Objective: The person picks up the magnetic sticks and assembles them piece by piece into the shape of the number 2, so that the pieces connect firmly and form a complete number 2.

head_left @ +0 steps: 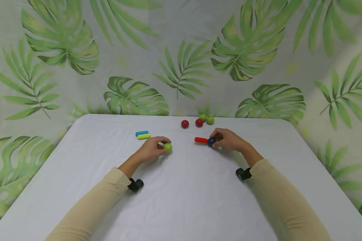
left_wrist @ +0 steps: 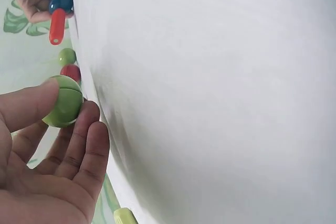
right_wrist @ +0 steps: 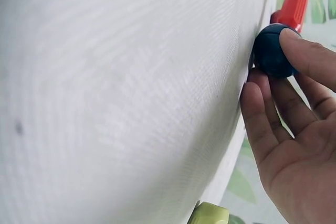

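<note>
My left hand (head_left: 151, 149) pinches a green ball (head_left: 167, 147) between thumb and fingers, left of the table's middle. In the left wrist view, a seam line runs across the green ball (left_wrist: 65, 103). Over on the right, my right hand (head_left: 229, 140) grips a dark blue ball (head_left: 211, 142) with thumb and fingertips, close over the cloth. A red stick (head_left: 201, 140) extends leftward from the blue ball, its end against it. The right wrist view shows the thumb on the blue ball (right_wrist: 274, 51), with the red stick (right_wrist: 294, 8) beyond.
Two red balls (head_left: 185, 124) and two green balls (head_left: 210, 120) lie near the table's back edge. A blue stick (head_left: 142, 133) and a yellow-green stick (head_left: 144, 136) lie side by side beyond the left hand. Something yellow (head_left: 249, 143) peeks out behind the right wrist.
</note>
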A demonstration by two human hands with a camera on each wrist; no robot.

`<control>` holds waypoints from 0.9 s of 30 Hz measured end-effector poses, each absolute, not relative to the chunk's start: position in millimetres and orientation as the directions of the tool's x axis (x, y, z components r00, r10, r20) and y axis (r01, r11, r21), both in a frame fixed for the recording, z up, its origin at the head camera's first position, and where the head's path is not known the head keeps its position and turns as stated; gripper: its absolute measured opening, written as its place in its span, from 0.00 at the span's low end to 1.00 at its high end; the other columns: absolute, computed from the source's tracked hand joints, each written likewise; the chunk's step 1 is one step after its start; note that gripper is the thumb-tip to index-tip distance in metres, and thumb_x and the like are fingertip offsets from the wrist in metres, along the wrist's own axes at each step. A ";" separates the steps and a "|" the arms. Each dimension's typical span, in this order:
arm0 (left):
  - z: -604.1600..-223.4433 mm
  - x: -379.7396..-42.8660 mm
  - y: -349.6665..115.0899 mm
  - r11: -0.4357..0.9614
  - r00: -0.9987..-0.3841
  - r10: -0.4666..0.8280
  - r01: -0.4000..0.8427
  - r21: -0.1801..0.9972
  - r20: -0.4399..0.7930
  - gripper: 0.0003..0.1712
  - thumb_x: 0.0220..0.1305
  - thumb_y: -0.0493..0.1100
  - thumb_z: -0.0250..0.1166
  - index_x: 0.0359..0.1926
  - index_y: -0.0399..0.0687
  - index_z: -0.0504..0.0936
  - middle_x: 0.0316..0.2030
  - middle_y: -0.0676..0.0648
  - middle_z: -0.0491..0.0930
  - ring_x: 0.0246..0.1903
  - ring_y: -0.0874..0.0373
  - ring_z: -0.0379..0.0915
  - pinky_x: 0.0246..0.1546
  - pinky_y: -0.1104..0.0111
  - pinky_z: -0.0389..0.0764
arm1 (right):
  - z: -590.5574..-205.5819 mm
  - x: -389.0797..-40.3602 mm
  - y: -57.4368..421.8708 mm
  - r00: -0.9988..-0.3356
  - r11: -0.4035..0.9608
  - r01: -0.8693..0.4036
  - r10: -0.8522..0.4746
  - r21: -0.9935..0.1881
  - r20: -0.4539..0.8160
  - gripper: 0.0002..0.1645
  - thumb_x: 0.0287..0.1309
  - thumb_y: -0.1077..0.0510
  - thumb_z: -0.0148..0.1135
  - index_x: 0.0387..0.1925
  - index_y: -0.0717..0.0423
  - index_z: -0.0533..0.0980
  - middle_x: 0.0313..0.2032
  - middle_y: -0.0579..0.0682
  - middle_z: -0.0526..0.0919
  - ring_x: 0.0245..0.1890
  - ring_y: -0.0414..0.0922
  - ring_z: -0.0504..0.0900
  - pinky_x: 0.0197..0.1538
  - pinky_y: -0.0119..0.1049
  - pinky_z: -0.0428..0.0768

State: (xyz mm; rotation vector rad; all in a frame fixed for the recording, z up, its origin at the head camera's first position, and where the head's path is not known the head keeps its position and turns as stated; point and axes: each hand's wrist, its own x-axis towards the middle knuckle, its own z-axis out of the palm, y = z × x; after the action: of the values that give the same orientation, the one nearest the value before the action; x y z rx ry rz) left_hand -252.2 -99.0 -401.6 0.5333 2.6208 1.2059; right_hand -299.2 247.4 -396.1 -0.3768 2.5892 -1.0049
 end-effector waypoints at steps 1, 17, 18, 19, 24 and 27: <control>-400.4 -252.9 -97.4 0.602 -0.915 0.401 0.227 0.765 -0.045 0.23 0.62 0.37 0.66 0.59 0.44 0.79 0.57 0.40 0.79 0.47 0.50 0.81 0.37 0.69 0.80 | -395.8 -298.8 247.2 -0.909 0.715 -0.119 -0.357 -0.689 -0.215 0.20 0.61 0.62 0.66 0.54 0.57 0.74 0.57 0.61 0.79 0.57 0.54 0.77 0.62 0.50 0.77; -393.8 -274.7 -74.4 0.597 -0.946 0.302 0.091 0.797 -0.118 0.23 0.61 0.37 0.67 0.59 0.46 0.80 0.58 0.40 0.79 0.52 0.47 0.80 0.53 0.60 0.81 | -393.1 -297.4 246.0 -0.906 0.717 -0.134 -0.368 -0.684 -0.209 0.19 0.61 0.63 0.65 0.53 0.57 0.73 0.57 0.61 0.79 0.57 0.54 0.77 0.62 0.49 0.77; -394.6 -275.6 -73.5 0.596 -0.947 0.298 0.083 0.799 -0.124 0.23 0.61 0.37 0.67 0.59 0.46 0.80 0.58 0.41 0.79 0.53 0.47 0.79 0.54 0.60 0.80 | -393.1 -297.3 245.8 -0.906 0.720 -0.132 -0.366 -0.682 -0.211 0.19 0.62 0.63 0.64 0.54 0.57 0.73 0.57 0.61 0.79 0.57 0.54 0.77 0.62 0.50 0.77; -395.8 -276.8 -72.6 0.595 -0.947 0.296 0.078 0.800 -0.127 0.23 0.61 0.37 0.67 0.59 0.46 0.80 0.59 0.41 0.79 0.53 0.47 0.79 0.54 0.59 0.80 | -393.0 -297.2 245.7 -0.907 0.722 -0.130 -0.364 -0.679 -0.213 0.19 0.62 0.63 0.64 0.54 0.57 0.73 0.57 0.61 0.79 0.57 0.54 0.77 0.62 0.50 0.77; -400.9 -281.0 -68.6 0.590 -0.950 0.280 0.060 0.805 -0.135 0.23 0.61 0.37 0.67 0.59 0.46 0.80 0.59 0.41 0.79 0.54 0.47 0.78 0.55 0.60 0.80 | -393.7 -297.9 245.3 -0.907 0.728 -0.128 -0.360 -0.674 -0.217 0.19 0.61 0.62 0.65 0.54 0.56 0.73 0.57 0.60 0.79 0.56 0.54 0.77 0.61 0.48 0.78; -402.2 -281.9 -67.0 0.590 -0.954 0.267 0.049 0.806 -0.137 0.23 0.61 0.37 0.67 0.58 0.46 0.81 0.59 0.42 0.79 0.55 0.48 0.77 0.55 0.60 0.79 | -393.9 -298.1 245.2 -0.907 0.726 -0.129 -0.362 -0.675 -0.216 0.19 0.61 0.62 0.65 0.53 0.56 0.74 0.56 0.60 0.80 0.56 0.53 0.77 0.60 0.47 0.78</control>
State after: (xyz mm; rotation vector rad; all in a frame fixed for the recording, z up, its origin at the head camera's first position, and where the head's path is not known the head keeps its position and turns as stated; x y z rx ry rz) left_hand -281.9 -67.0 -402.2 0.2609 2.5771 1.2957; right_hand -298.1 245.2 -393.9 -0.3821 2.5977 -0.9796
